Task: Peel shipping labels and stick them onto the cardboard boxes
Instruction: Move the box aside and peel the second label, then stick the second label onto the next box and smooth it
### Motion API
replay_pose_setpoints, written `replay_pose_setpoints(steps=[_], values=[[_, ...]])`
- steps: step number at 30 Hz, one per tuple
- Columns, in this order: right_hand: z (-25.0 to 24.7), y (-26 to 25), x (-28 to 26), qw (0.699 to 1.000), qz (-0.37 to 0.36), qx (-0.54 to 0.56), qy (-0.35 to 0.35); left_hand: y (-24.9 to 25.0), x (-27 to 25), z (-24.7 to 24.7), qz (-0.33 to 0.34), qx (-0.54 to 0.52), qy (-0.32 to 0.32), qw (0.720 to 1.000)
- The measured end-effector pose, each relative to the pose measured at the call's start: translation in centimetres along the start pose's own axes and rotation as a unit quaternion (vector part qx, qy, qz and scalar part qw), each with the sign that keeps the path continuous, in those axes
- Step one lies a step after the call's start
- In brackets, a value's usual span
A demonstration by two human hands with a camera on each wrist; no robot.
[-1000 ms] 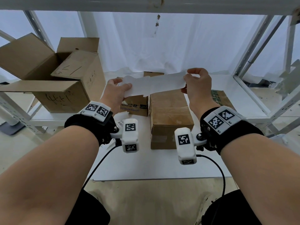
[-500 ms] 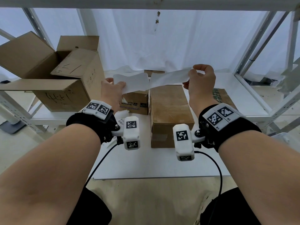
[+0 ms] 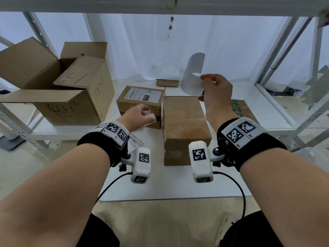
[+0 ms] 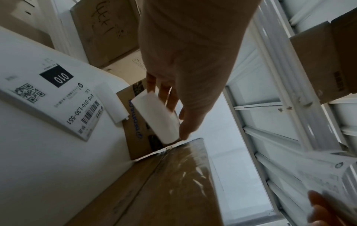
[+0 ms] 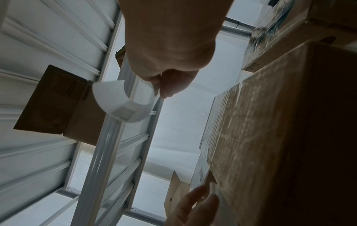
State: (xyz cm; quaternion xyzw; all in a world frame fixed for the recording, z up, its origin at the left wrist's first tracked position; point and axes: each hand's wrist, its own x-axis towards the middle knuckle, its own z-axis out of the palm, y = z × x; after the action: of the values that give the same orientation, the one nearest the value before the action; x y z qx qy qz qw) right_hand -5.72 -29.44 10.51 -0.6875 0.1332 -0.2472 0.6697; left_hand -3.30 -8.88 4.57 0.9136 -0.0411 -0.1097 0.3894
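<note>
My right hand (image 3: 203, 87) is raised above the tall brown box (image 3: 185, 125) and pinches a white shipping label (image 3: 193, 77) that curls upward. In the right wrist view, thumb and finger of that hand (image 5: 159, 90) pinch the label's (image 5: 123, 105) edge. My left hand (image 3: 146, 114) is low, in front of the small box (image 3: 135, 106), which carries a printed label (image 3: 144, 96). It grips a blank white backing piece (image 4: 156, 116), also seen from the head camera as backing (image 3: 150, 117).
A large open carton (image 3: 71, 97) stands at the left on the white shelf (image 3: 160, 186). A printed label sheet (image 4: 56, 94) lies on the shelf under my left wrist. A flat green-printed box (image 3: 240, 107) lies at the right, a small box (image 3: 167, 82) at the back.
The white strip held stretched between both hands has come apart. My left hand dropped to the small box with one piece; my right hand stayed raised with the other, now curled.
</note>
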Motion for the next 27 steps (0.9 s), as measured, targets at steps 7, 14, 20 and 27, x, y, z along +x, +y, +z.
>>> replay_pose_setpoints(steps=[7,14,20,27], values=[[-0.3,0.5,0.6,0.991,-0.037,-0.123,-0.032,3.0,0.3,-1.3,0.115,-0.023,0.166,0.979],[-0.6,0.0,0.4,0.974,-0.057,-0.21,-0.062,7.6,-2.2,-1.6,0.341,0.112,0.242,0.902],[-0.7,-0.9,0.2,0.974,-0.06,-0.209,-0.064,8.8,-2.9,-0.7,0.382,0.312,0.142,0.858],[-1.2,-1.5,-0.1,0.98,-0.05,-0.178,-0.069,7.8,-2.2,0.5,0.337,0.331,0.208,0.856]])
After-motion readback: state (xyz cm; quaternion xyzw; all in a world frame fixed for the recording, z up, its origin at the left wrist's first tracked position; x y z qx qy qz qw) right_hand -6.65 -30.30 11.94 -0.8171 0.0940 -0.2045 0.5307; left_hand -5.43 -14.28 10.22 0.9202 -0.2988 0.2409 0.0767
